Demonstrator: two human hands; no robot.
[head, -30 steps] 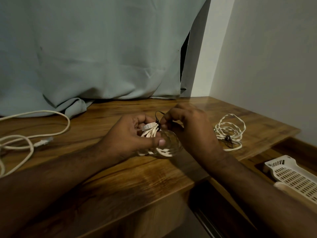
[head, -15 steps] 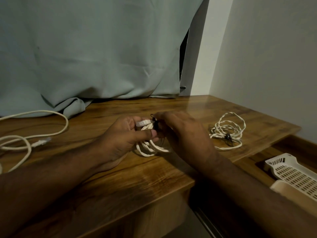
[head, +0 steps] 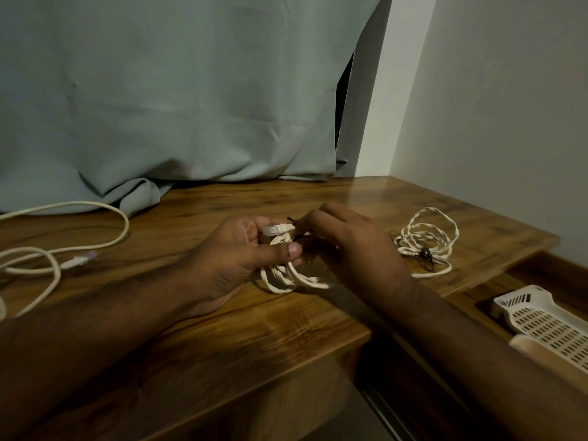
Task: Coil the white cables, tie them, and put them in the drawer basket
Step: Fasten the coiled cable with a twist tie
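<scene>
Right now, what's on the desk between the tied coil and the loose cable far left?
Head view: both hands, left hand and right hand, working the coil being tied; otherwise bare wood between tied coil and loose cable.

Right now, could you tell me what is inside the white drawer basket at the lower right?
Only the slotted floor of the white drawer basket shows, with no cable on it. The right forearm and the frame edge cover its near end, so that part cannot be checked.

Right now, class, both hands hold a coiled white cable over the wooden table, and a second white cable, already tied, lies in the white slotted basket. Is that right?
Not quite. The head view shows the tied white twisted cable lying on the wooden table, beside the right hand, not in the white slotted basket. The rest stands.
</scene>
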